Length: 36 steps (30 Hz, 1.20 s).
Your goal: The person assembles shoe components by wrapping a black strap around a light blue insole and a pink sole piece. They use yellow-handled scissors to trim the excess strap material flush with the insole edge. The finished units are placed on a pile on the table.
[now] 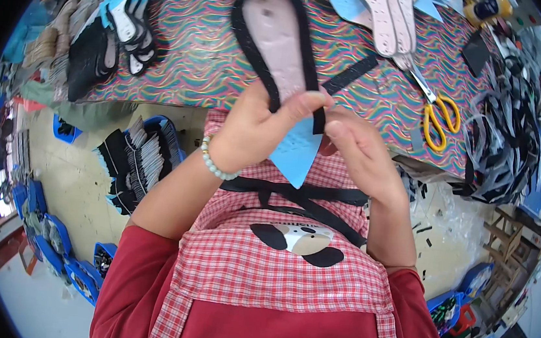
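Note:
My left hand (248, 128) grips a pale pink insole (268, 28) with black edging around its rim, thumb on top, wide end pointing away over the table. A pointed light-blue piece (298, 152) hangs below the grip, toward my apron. Close against it, the fingers of my right hand (363, 152) are pinched together at the lower end of the black edging (319, 118). A short black strip (351, 74) slants out beside the insole; whether it joins the edging is hidden by the fingers.
Yellow-handled scissors (441, 123) lie at right on the wavy-patterned tablecloth (192, 37), near pink insole pieces (392, 24). A heap of black strips (511, 140) fills the right edge. Stacked insoles (125, 21) stand at left. Below the table is a full blue basket (170, 133).

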Motion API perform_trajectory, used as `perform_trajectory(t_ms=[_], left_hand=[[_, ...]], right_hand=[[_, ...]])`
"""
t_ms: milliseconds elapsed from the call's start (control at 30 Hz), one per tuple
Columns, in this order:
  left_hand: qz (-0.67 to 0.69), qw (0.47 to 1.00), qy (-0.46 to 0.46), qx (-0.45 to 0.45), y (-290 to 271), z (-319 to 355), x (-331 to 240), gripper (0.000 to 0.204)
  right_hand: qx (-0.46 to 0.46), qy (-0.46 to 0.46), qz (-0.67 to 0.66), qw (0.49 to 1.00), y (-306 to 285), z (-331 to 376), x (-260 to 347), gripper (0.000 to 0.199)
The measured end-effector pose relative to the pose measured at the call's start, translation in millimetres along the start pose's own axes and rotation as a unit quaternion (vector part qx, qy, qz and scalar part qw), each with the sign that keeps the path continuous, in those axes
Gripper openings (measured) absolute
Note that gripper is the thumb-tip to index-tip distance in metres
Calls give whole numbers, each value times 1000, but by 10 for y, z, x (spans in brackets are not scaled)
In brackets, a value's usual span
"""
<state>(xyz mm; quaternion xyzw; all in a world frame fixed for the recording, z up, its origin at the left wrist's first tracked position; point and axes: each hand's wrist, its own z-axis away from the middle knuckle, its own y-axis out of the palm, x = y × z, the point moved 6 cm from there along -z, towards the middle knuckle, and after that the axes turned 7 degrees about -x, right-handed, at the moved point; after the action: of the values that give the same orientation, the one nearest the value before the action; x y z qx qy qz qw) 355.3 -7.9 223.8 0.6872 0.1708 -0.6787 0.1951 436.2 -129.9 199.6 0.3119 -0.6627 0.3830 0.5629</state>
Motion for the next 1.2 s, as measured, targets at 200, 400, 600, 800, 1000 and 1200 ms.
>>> perform_trajectory(t_ms=[200, 400, 600, 800, 1000, 1200], left_hand=[[-8, 991, -46, -126, -405, 6, -51, 31], [-51, 979, 192, -41, -268, 73, -190, 29], [-115, 947, 243, -177, -476, 28, -259, 45], [415, 903, 84, 80, -344, -199, -413, 67], [178, 983, 48, -24, -249, -383, -231, 33], [111, 991, 13, 67, -338, -540, -212, 47]], right_hand=[[-35, 40, 256, 965, 275, -131, 43, 30], [91, 28, 39, 995, 171, -607, 734, 55], [-191, -98, 10, 977, 666, -511, 358, 38], [-118, -107, 117, 980, 597, -509, 418, 39], [-33, 87, -100, 991, 569, -546, -95, 44], [235, 258, -620, 703, 915, -339, 267, 38]])
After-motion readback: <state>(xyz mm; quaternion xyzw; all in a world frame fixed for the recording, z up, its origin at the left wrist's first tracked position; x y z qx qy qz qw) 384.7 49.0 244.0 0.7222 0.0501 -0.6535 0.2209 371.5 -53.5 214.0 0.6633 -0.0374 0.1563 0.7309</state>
